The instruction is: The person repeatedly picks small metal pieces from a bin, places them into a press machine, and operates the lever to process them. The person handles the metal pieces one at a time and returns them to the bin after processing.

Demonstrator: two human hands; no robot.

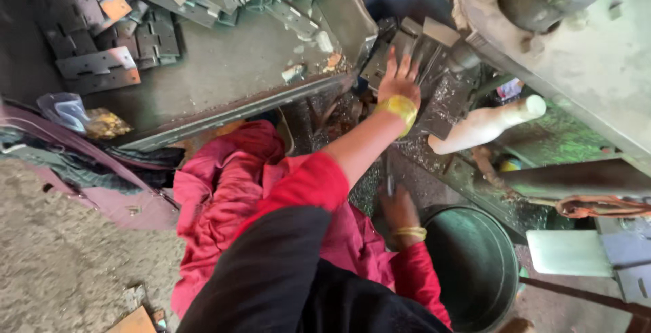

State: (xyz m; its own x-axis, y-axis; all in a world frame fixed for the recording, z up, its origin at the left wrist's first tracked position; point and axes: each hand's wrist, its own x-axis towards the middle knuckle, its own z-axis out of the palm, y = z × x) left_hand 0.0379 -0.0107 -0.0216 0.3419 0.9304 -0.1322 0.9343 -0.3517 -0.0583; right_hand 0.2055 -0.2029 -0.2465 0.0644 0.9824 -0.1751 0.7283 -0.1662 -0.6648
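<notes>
Gritty workshop floor around me; my left hand lies flat, fingers spread, on the metal plate under the press, seating it; my right hand, lower, grip unclear

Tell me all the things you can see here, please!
Metal plates: many, grey, piled in the tray at top left.
Tray: one, grey metal, upper left.
Machine: one, pale grey, top right.
Handle: one, cream, sticking out under the machine.
Bucket: one, dark green, bottom right.
Plastic bag: one, clear with yellow inside, left by the tray.
Cloth bag: one, pinkish, left on the floor.
Metal shavings: lots, silvery, on the machine bed.
Red clothes: red, the person's lap, centre.
Left hand: fingers spread flat on a metal piece at the machine, yellow bangle on the wrist.
Right hand: low by the bucket, touching a thin metal rod; grip unclear.
</notes>
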